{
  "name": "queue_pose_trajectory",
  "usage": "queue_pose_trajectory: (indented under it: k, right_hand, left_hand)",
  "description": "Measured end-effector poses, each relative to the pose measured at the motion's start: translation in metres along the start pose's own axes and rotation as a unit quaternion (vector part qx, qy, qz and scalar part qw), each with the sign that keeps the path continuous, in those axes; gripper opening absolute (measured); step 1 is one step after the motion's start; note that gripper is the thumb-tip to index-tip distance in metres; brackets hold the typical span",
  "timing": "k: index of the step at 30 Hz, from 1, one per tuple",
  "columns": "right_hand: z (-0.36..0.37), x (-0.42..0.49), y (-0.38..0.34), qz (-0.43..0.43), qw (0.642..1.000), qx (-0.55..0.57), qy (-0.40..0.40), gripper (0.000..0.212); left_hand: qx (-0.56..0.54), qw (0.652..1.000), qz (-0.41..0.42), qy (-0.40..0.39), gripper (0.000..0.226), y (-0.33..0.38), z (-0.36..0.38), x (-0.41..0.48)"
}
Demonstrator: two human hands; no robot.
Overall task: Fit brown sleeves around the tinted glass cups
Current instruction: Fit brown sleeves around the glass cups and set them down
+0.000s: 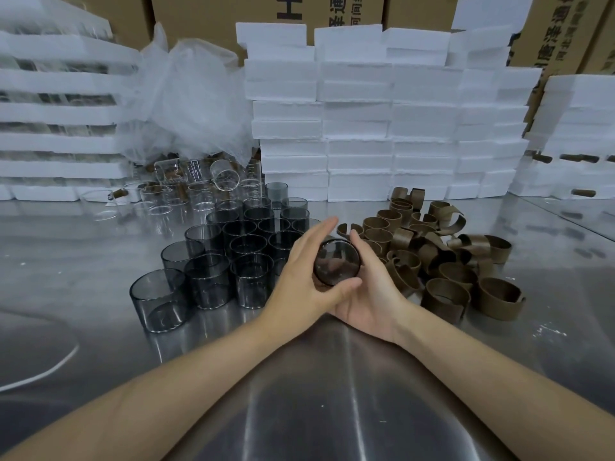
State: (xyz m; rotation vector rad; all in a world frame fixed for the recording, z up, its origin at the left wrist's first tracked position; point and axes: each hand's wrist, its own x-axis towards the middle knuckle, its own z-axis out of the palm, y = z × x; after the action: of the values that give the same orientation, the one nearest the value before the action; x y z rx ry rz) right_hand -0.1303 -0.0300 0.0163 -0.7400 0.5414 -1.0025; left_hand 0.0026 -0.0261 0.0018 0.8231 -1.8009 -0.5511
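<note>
The left hand [306, 277] grips the tinted glass cup [336, 262], the right hand [369, 294] presses flat; a brown sleeve [499, 299] should slide on straight.

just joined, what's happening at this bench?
A person holds one tinted glass cup between both hands above the steel table. The left hand grips its side with the thumb under it, and the right hand cradles it from the other side. Whether a sleeve is on it yet is unclear. A batch of bare tinted cups stands to the left, and a pile of brown sleeves lies to the right.
</note>
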Motion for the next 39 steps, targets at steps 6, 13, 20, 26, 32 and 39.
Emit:
queue_pose_trajectory:
  k: [6, 13, 20, 26, 32, 39]
  right_hand:
    - [-0.004, 0.004, 0.001, 0.04, 0.999, 0.012, -0.002, 0.05]
    - [-0.007, 0.006, 0.0, 0.078, 0.996, 0.031, -0.022, 0.052]
    - [-0.009, 0.008, 0.001, 0.125, 0.991, -0.006, -0.049, 0.057]
    - [-0.008, 0.006, -0.001, 0.11, 0.993, 0.007, -0.049, 0.055]
    - [-0.006, 0.005, -0.001, 0.115, 0.992, 0.005, -0.045, 0.058]
    - [-0.007, 0.007, 0.0, 0.113, 0.992, -0.017, -0.049, 0.058]
  left_hand:
    - [-0.037, 0.998, -0.043, 0.009, 0.045, 0.002, 0.002, 0.004]
    - [-0.069, 0.996, -0.054, 0.026, 0.019, 0.0, 0.002, 0.007]
    - [-0.133, 0.987, -0.068, 0.053, 0.041, 0.0, -0.006, 0.01]
    - [-0.094, 0.993, -0.069, 0.029, 0.041, -0.004, -0.005, 0.01]
    - [-0.119, 0.988, -0.072, 0.061, 0.023, 0.003, -0.006, 0.011]
    - [-0.113, 0.987, -0.069, 0.09, 0.008, 0.007, -0.004, 0.01]
